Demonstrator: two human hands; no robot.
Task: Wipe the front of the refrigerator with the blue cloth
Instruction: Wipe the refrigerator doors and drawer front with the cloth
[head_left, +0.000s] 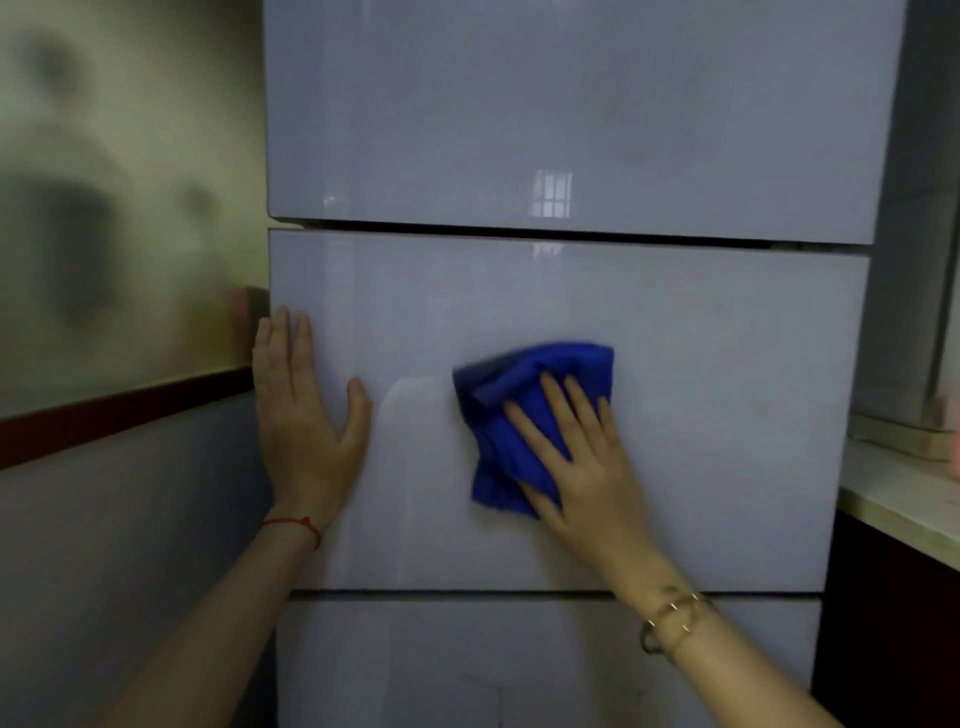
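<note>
The refrigerator (701, 415) fills the middle of the view, glossy pale grey, with three stacked door panels split by dark gaps. A crumpled blue cloth (498, 395) lies flat against the middle panel. My right hand (576, 462) presses on the cloth with fingers spread, pointing up and left; the cloth's upper edge looks blurred. My left hand (301, 415) rests flat and open on the left edge of the same panel, holding nothing. A red string circles the left wrist, a gold bracelet the right.
A wall (119, 545) with a dark red stripe runs close along the refrigerator's left side. A pale countertop (904, 493) over a dark cabinet stands at the right, level with the middle panel. A streak of sheen shows on the panel left of the cloth.
</note>
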